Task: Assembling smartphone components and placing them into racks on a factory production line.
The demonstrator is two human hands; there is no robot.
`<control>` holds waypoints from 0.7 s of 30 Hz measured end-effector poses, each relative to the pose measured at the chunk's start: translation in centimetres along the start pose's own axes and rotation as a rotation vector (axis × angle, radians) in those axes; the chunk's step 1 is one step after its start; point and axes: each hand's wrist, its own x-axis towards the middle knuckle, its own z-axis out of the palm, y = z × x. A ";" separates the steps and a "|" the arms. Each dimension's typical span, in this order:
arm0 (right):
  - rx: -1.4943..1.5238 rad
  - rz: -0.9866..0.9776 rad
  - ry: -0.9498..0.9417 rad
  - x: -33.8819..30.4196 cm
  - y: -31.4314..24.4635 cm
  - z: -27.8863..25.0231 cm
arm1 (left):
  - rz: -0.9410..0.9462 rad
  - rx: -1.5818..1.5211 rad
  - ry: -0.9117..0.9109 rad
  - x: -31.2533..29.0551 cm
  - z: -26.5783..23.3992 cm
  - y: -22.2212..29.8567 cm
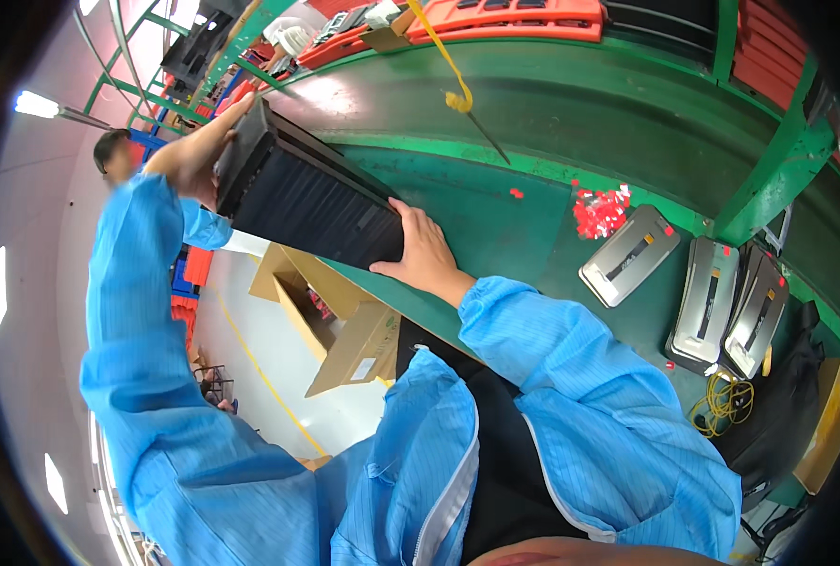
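A long black block with a ribbed side (321, 198), perhaps a stack of thin black pieces, is held between my two hands at the left of the green work table (495, 226). My left hand (198, 165) is closed round its far left end, with part of the fingers hidden behind it. At the block's near right end, my right hand (427, 253) presses with the fingers over the top edge and the thumb low on the ribbed side. The block lies at a slant, its left end raised in this view; I cannot tell whether it touches the table.
Several silver-and-black flat cases with red tabs (630, 255) lie at the right. Small red-and-white pieces (601, 211) are heaped beside them. A coiled yellow cord (722, 404) rests nearer me. An open cardboard box (358, 330) stands below the table's left edge. A yellow strap (443, 52) hangs overhead.
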 end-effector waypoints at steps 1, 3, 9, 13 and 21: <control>0.013 -0.003 -0.013 -0.1 -0.6 0.4 | 0.073 -0.096 -0.158 -0.3 -1.6 -2.0; 0.017 0.006 -0.028 -0.2 -0.8 0.7 | 0.167 -0.190 -0.313 -1.8 -1.8 -4.2; -0.068 -0.007 0.007 -0.9 -0.7 -0.6 | 0.388 -0.599 0.049 -1.3 4.2 -9.2; -0.162 -0.013 0.080 -1.0 -1.2 0.9 | 0.506 -1.018 0.249 13.3 9.9 -15.3; -0.319 0.035 0.094 -0.2 -0.8 4.2 | 0.848 -1.500 -0.104 31.4 24.4 -16.5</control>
